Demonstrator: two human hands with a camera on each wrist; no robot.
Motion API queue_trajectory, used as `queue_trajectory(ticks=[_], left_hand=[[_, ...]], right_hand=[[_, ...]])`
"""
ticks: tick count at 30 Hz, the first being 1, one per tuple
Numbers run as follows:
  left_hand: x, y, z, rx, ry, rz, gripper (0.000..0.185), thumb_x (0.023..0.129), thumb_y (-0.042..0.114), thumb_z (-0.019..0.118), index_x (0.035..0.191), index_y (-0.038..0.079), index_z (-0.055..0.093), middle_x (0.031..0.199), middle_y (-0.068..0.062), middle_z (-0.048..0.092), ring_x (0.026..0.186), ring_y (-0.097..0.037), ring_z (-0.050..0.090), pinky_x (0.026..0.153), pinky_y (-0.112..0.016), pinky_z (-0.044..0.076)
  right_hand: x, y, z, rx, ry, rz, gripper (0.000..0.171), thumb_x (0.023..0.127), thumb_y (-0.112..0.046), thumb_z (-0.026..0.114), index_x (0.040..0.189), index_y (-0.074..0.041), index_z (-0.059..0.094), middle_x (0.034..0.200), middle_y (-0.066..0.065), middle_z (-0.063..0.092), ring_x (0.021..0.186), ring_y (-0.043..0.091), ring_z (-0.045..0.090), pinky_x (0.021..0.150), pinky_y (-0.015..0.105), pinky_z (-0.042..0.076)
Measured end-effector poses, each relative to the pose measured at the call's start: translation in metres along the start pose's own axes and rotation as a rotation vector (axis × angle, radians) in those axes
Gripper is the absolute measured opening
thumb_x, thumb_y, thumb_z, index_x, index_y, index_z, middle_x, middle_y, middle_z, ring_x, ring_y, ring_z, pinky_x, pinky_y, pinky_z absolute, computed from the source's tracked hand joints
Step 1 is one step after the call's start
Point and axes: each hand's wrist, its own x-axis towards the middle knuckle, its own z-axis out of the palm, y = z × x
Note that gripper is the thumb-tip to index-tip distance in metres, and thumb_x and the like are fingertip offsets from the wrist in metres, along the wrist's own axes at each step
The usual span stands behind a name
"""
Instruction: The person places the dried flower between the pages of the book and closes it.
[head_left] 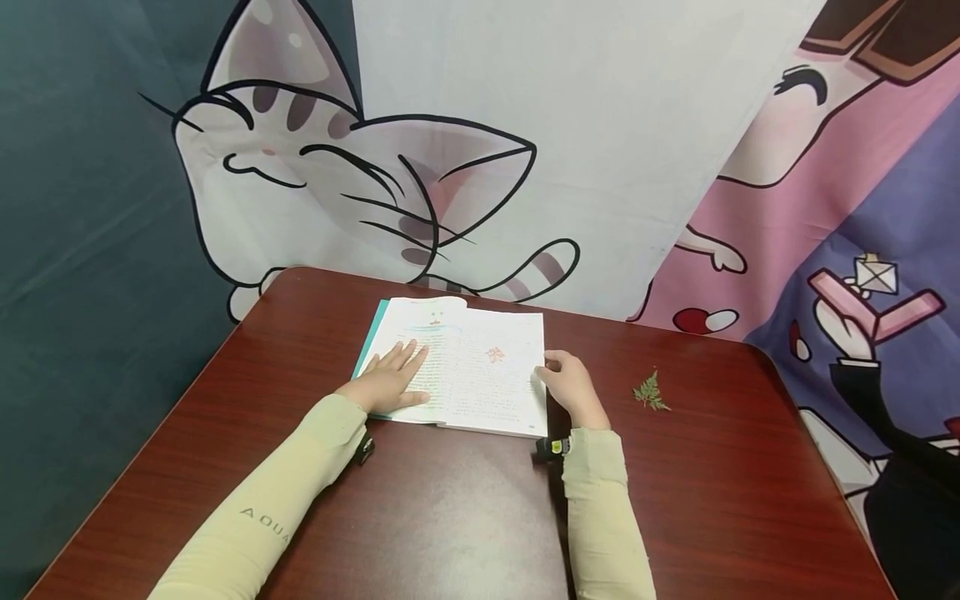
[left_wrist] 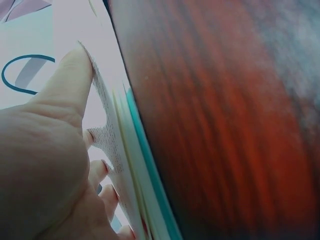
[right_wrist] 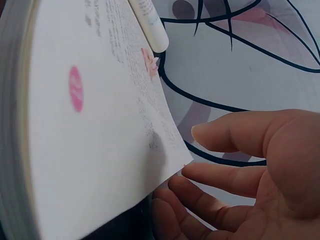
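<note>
On a red-brown table (head_left: 450, 517), an open book (head_left: 480, 375) lies flat under the left hand (head_left: 390, 383), fingers straight, pressing the left page. At its right edge, the right hand (head_left: 573, 387), fingers loosely extended, touches a page corner; a green leaf (head_left: 651, 392) lies farther right.

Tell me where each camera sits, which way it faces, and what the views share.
Head: high up, facing forward and down at the open book on the table, a fern sprig, both sleeves, left hand, right hand.
Left wrist: beside the left hand, looking along the book's edge.
Right wrist: under the right hand, facing a lifted page.
Shared: all show the book.
</note>
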Motion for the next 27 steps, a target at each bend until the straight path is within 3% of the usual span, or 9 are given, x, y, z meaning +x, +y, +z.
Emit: queue_trajectory(ticks=[8, 12, 22, 27], left_hand=[[-0.005, 0.007, -0.006, -0.008, 0.006, 0.002, 0.086, 0.103, 0.047, 0.054, 0.162, 0.002, 0.011, 0.167, -0.025, 0.003, 0.153, -0.045, 0.0, 0.118, -0.067, 0.005], [-0.005, 0.004, -0.003, -0.012, 0.01, 0.008, 0.087, 0.103, 0.05, 0.052, 0.162, 0.003, 0.01, 0.168, -0.024, 0.002, 0.154, -0.044, -0.001, 0.119, -0.066, 0.004], [-0.005, 0.006, -0.003, 0.004, 0.014, 0.002, 0.085, 0.104, 0.046, 0.053, 0.162, 0.001, 0.011, 0.167, -0.025, 0.004, 0.153, -0.045, 0.001, 0.119, -0.067, 0.005], [-0.006, 0.007, -0.003, 0.006, 0.016, 0.003, 0.084, 0.104, 0.045, 0.053, 0.162, 0.001, 0.012, 0.167, -0.025, 0.005, 0.153, -0.045, 0.002, 0.119, -0.067, 0.006]], right_hand=[[-0.002, -0.003, -0.003, 0.101, 0.048, -0.034, 0.046, 0.096, -0.008, 0.062, 0.141, -0.001, 0.055, 0.107, 0.016, 0.063, 0.092, 0.025, 0.058, 0.077, 0.037, 0.053], [-0.003, -0.005, -0.004, 0.179, 0.074, -0.038, 0.046, 0.094, -0.003, 0.063, 0.14, -0.003, 0.057, 0.098, 0.013, 0.063, 0.085, 0.022, 0.058, 0.069, 0.03, 0.053], [-0.005, -0.012, 0.0, 0.434, 0.102, 0.014, 0.031, 0.103, -0.012, 0.051, 0.13, -0.004, 0.064, 0.111, 0.017, 0.067, 0.086, 0.022, 0.063, 0.072, 0.031, 0.054], [-0.004, -0.015, 0.01, 0.572, 0.072, 0.042, 0.031, 0.108, -0.016, 0.044, 0.126, -0.001, 0.065, 0.114, 0.016, 0.066, 0.088, 0.019, 0.062, 0.073, 0.029, 0.052]])
